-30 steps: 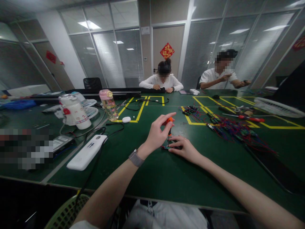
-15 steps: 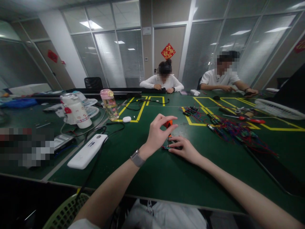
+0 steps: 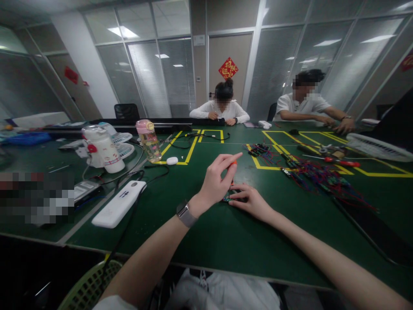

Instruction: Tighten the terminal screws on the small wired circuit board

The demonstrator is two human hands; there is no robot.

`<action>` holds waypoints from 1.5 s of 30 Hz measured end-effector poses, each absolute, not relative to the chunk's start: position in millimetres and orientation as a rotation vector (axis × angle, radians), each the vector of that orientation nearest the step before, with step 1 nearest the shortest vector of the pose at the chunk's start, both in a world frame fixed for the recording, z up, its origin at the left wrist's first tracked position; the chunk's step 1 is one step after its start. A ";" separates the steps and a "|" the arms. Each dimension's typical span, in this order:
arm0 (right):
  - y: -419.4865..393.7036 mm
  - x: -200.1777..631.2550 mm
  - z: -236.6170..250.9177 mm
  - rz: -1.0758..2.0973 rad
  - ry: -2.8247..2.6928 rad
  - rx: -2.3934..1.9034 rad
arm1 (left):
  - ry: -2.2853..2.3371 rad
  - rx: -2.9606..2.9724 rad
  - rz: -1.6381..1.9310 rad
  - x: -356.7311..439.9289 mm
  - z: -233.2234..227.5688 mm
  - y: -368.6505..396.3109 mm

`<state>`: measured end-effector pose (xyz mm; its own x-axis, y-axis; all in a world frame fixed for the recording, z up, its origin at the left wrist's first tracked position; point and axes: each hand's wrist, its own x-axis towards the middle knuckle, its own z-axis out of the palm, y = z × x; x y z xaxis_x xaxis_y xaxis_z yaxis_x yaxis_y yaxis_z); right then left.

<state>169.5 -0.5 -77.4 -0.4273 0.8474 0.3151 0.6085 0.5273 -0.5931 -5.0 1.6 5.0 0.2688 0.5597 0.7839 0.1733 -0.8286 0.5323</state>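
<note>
My left hand point(image 3: 216, 181), with a watch on its wrist, is raised just above the table. Its thumb and fingers pinch an orange-handled screwdriver point(image 3: 235, 163), which stands roughly upright and is mostly hidden behind the fingers. Below the screwdriver, a small green circuit board point(image 3: 226, 199) lies at the tabletop. My right hand point(image 3: 253, 202) rests low on the table from the right, its fingertips closed on the board's right end. The screwdriver's tip is hidden by my left hand, so I cannot tell whether it touches the board.
Wired circuit boards point(image 3: 322, 174) lie in a tangled pile at the right, near a red-handled screwdriver point(image 3: 342, 162). At the left are a white power bank point(image 3: 119, 204), a white bottle point(image 3: 105, 150) and a pink-lidded bottle point(image 3: 149, 142). Two people sit across the green table point(image 3: 206, 241).
My left thumb and fingers, spread around the orange handle before, have come together on it. My right hand stays at the board. The person at the right has moved their hands.
</note>
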 end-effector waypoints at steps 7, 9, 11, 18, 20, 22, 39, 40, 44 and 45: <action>-0.1 170.2 -79.7 0.515 -2.165 -1.155 | 0.762 2.069 1.629 -7.3 6.5 3.6; 0.0 170.1 -79.7 0.519 -2.166 -1.165 | 0.793 2.121 1.644 -8.1 7.2 3.5; 0.0 170.0 -79.6 0.523 -2.169 -1.171 | 0.698 2.123 1.537 -7.4 6.7 4.0; -0.3 170.2 -79.6 0.513 -2.165 -1.152 | 0.764 2.079 1.580 -6.7 6.4 4.3; -0.6 169.9 -79.6 0.507 -2.161 -1.154 | 0.857 2.156 1.662 -7.7 7.3 3.4; -0.7 169.8 -79.7 0.502 -2.163 -1.156 | 0.789 2.197 1.604 -7.6 7.0 3.5; -1.3 169.8 -77.5 0.511 -2.160 -1.155 | 0.604 2.088 1.417 -5.3 5.3 4.4; -1.6 169.6 -77.2 0.509 -2.161 -1.153 | 0.661 2.105 1.471 -5.6 5.3 4.3; -3.1 168.9 -74.8 0.511 -2.173 -1.172 | 0.810 2.257 1.609 -6.9 6.1 1.6; -3.3 168.8 -74.3 0.516 -2.173 -1.172 | 0.780 2.283 1.583 -6.7 6.1 1.0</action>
<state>168.8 -3.3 -74.3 -0.4227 0.8452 0.3272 0.6077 0.5321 -0.5896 -6.7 1.0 6.1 0.2644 0.5597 0.7854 0.2821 -0.8236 0.4920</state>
